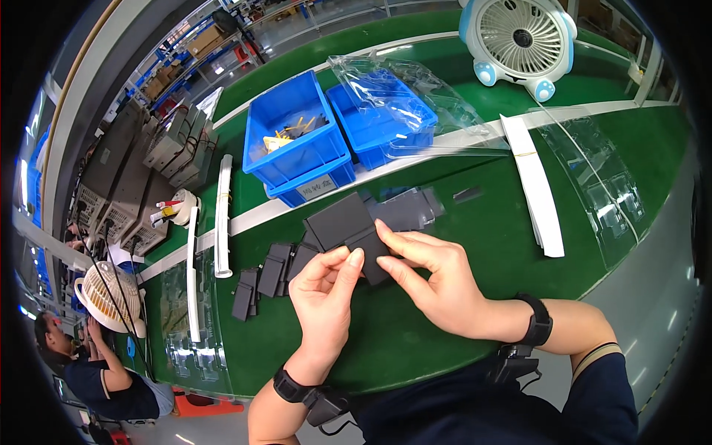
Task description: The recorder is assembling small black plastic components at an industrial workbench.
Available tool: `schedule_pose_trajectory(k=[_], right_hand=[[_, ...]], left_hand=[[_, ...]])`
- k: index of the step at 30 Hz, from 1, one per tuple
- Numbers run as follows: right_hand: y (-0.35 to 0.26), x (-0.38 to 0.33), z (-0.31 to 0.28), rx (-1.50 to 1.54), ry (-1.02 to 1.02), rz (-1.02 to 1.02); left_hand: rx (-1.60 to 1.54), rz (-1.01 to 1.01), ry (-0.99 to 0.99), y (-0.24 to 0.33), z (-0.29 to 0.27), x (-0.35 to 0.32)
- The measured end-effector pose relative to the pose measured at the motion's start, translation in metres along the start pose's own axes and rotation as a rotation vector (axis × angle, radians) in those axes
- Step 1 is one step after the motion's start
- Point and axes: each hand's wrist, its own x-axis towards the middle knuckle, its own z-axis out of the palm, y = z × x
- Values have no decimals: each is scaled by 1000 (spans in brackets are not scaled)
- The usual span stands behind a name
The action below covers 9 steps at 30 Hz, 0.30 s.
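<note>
Both hands hold a flat black rectangular piece (340, 221) over the green tabletop, its two panels meeting at a step. My left hand (324, 297) is closed, thumb and forefinger pinching the lower left edge. On the other side my right hand (437, 278) grips the right edge between thumb and fingertips. Several similar black pieces lie to the left, among them a small one (245, 294) and a pair stacked together (275, 268). Behind the held piece is a group of dark flat pieces (404, 211), partly hidden by it.
Blue bins (293, 159) stand behind, one holding small yellow parts; clear plastic trays (437, 111) lean over another bin (371, 152). Bundled white strips (535, 193) lie at right, more clear trays (593, 178) beyond. A white-and-blue fan (521, 44) stands far right. A co-worker (111, 382) sits far left.
</note>
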Motion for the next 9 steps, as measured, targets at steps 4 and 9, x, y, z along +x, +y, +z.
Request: schedule_pose_trajectory(k=[4, 9], right_hand=[[3, 8, -7, 569, -9, 284], [3, 15, -33, 535, -286, 491]], left_hand=[[-36, -51, -2, 0, -1, -2], [-43, -86, -47, 1, -5, -5]])
